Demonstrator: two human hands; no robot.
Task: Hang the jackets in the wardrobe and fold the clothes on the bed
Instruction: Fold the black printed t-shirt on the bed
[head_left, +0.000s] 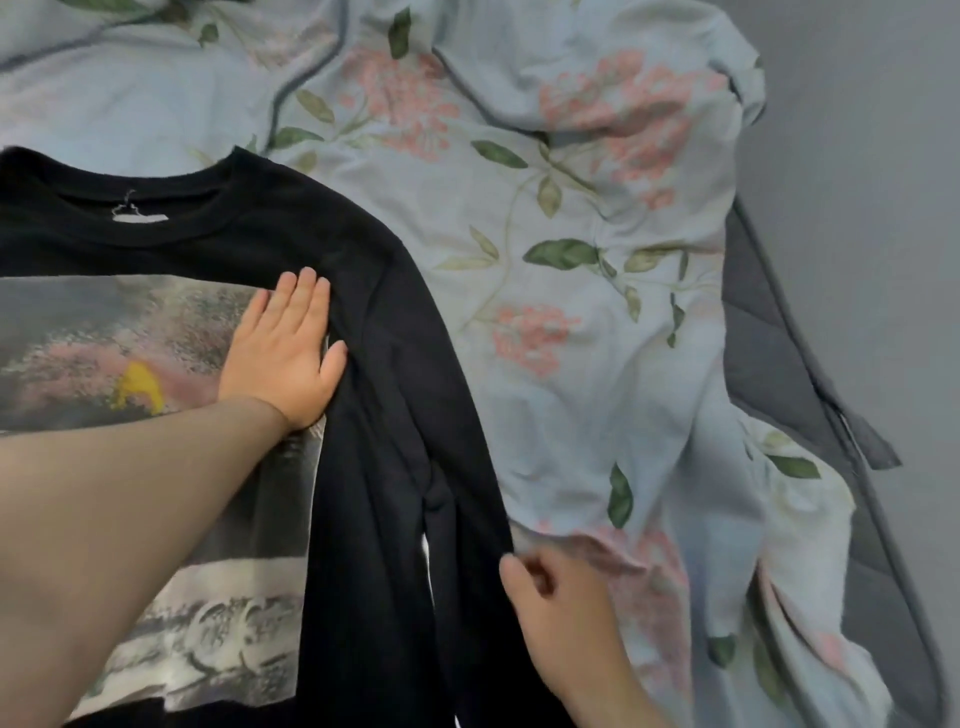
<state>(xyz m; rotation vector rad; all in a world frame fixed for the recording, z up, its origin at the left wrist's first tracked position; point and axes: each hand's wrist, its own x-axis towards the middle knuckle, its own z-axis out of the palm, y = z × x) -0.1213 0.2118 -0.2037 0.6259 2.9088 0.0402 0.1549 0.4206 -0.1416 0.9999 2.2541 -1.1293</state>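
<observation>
Right hand (561, 597) curls at the sleeve (467, 509) edge; I cannot tell if it holds it. Left hand (283, 353) lies flat, fingers straight, pressing the black shirt (374, 395), spread on the near left of the flowery blanket (545, 234). Folding looks just begun; next the sleeve must fold across the chest. No box or basket shows.

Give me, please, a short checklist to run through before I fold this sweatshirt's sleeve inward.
1. Black sweatshirt lies print-side up on the bedding: ok.
2. Left hand presses flat at the print's edge: ok.
3. Sleeve is smooth: not ok, creased midway.
4. Right hand has hold of the sleeve edge: cannot tell.
5. Bedding underneath is flat: not ok, rumpled.
</observation>
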